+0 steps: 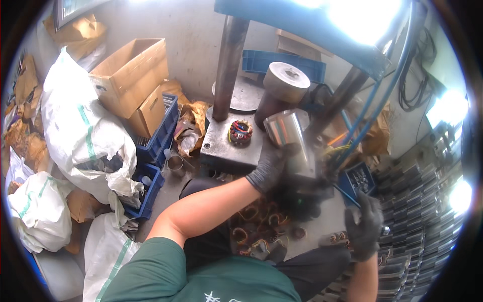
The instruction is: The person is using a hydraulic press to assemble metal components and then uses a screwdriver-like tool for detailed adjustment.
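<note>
On the press plate [215, 144], far side: 1 wound coil [240, 132] is seated beside the left post [230, 70].
Metal cylinder [288, 130]: located to the right of the coil, apart from it; long axis is tilted, upper end directed far left, lower end near right.
Left hand [269, 168]: gloved, fingers wrapped around the cylinder's near left side; coil lies far left of it.
Right hand [365, 226]: placed near right, well apart from the cylinder; blurred, so whether anything is held cannot be told.
Nearer hand: the left, to both items.
</note>
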